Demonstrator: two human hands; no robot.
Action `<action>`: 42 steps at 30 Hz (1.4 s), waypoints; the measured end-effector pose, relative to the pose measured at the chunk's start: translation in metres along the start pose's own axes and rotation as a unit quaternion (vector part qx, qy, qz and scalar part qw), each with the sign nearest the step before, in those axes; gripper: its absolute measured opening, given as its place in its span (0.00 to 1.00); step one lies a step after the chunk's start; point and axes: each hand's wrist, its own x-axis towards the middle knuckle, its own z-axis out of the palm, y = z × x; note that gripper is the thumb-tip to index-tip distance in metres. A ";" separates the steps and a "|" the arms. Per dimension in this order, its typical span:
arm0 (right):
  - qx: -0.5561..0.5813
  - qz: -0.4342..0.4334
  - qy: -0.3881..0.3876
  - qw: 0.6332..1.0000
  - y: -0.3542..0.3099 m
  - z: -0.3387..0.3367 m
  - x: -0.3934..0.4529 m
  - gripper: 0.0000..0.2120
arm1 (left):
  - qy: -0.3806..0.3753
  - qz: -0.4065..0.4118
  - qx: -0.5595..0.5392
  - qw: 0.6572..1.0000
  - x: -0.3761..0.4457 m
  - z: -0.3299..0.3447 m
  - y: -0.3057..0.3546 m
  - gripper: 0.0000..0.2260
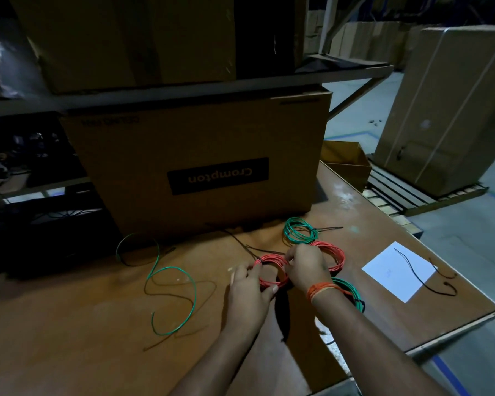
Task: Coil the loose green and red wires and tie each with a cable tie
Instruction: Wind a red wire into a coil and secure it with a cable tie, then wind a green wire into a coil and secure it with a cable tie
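Observation:
A small red wire coil [270,260] sits between my hands above the brown board [69,324]. My left hand [250,287] grips its near-left side and my right hand [305,267] grips its right side. A black cable tie [245,248] runs from the coil's upper left rim toward the box. Behind my right hand lies a second red coil [333,252], partly hidden. A tied green coil [299,230] lies beyond it, and another green coil [352,292] shows under my right wrist. A loose green wire [170,284] snakes across the board at the left.
A large cardboard box [200,167] stands at the board's far side under a shelf. A white paper sheet [397,270] with a black cable tie [423,277] lies at the right. More boxes and a pallet stand on the floor at the right.

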 end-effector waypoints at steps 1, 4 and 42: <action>0.001 0.002 0.000 1.000 -0.001 0.000 0.001 0.10 | 0.004 0.002 0.003 1.000 0.000 -0.001 0.001 0.28; 0.030 0.005 0.015 0.999 0.001 0.000 0.006 0.10 | 0.002 0.007 -0.029 1.000 0.004 0.001 -0.001 0.29; 0.397 -0.192 -0.169 0.882 -0.063 0.050 -0.103 0.10 | 0.125 -0.142 -0.264 0.946 -0.111 -0.106 -0.037 0.12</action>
